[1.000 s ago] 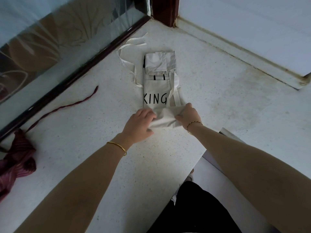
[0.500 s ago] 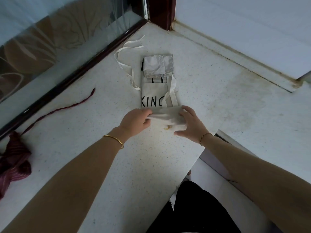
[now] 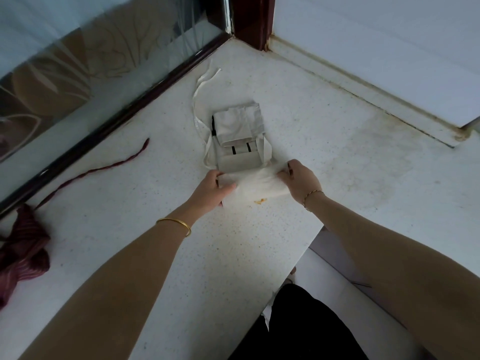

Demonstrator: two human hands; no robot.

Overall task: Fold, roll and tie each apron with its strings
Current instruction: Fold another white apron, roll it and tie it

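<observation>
I see the apron [image 3: 255, 183] rolled farther now, lettering covered; left hand [image 3: 211, 189] and right hand [image 3: 298, 181] grip its ends. Table [image 3: 181, 255] edge at five o'clock, open room at three.

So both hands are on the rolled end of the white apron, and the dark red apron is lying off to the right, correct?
Not quite. In the head view the dark red apron lies off to the left, by the glass panel. The rest holds: left hand and right hand are both on the rolled end of the white apron.
</observation>
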